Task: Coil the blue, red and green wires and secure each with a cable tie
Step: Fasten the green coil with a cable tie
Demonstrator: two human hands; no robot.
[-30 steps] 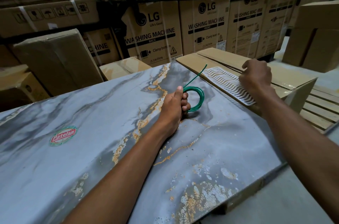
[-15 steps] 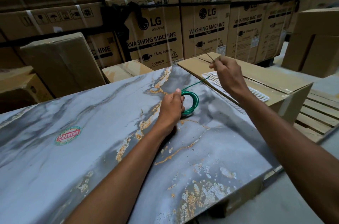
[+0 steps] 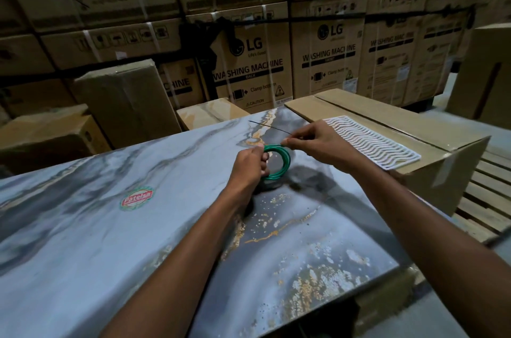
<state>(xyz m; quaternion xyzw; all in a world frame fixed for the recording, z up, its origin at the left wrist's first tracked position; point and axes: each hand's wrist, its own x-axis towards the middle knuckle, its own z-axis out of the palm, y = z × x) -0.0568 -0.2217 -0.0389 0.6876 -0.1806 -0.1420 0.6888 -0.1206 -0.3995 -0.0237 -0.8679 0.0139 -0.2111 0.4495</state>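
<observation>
Coiled green wire (image 3: 278, 162) gripped upright by left hand (image 3: 249, 163) on grey marble-patterned tabletop (image 3: 110, 227); thin black cable tie (image 3: 269, 127) pinched by right hand (image 3: 312, 144) above coil. White wavy cable-tie sheet (image 3: 373, 141) laid on cardboard box (image 3: 442, 149) just right; stacked washing-machine cartons (image 3: 326, 55) behind.

The worktop (image 3: 83, 241) is a glossy slab with a blue-grey marble pattern, darker grey streaks and gold veining running from its far edge toward the near right corner. A round red and green sticker (image 3: 137, 198) sits flat on its left half. The green wire coil (image 3: 278, 162) stands on edge on the slab near the far side, casting a dark shadow beside it. Just beyond the right edge a cardboard box (image 3: 431, 141) adjoins the slab, carrying a white sheet of cable ties (image 3: 370, 141) flat on its top
</observation>
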